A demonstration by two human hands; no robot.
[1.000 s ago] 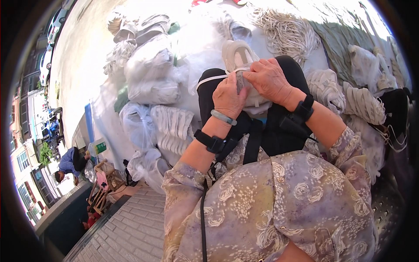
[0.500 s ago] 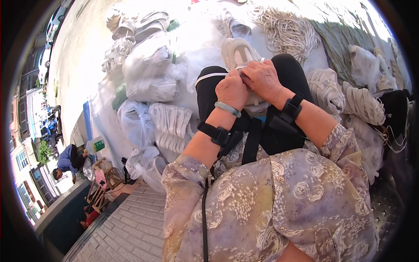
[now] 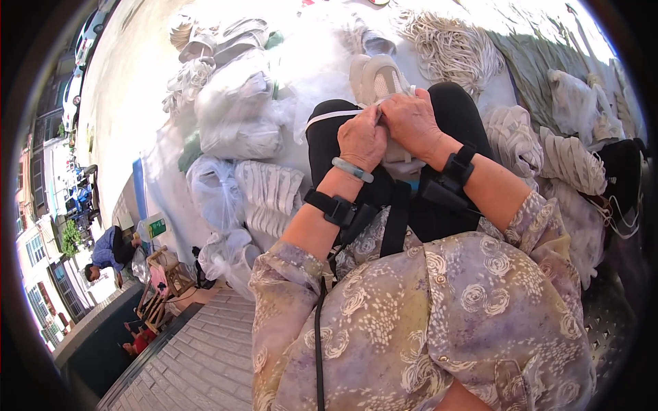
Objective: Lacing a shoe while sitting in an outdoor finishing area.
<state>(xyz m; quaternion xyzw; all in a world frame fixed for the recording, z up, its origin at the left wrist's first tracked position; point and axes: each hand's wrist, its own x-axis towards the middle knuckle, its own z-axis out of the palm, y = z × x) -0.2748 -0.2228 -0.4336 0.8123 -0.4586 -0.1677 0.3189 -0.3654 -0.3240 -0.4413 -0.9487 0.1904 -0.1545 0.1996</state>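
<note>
A pale grey-white shoe rests on my lap between my black-trousered knees, toe pointing away. My left hand pinches a white lace that runs off to the left over my knee. My right hand is closed on the shoe's upper by the eyelets, touching my left hand. Both wrists carry black straps, and the left also has a pale green bangle.
Clear plastic bags of white shoe parts and stacked white soles lie at left. A heap of white laces sits ahead, more white shoes at right. A person in blue bends near a wooden stool at far left.
Both hands and the shoe stay together on my lap; the view has shifted slightly, and the lace stays pulled out to the left.
</note>
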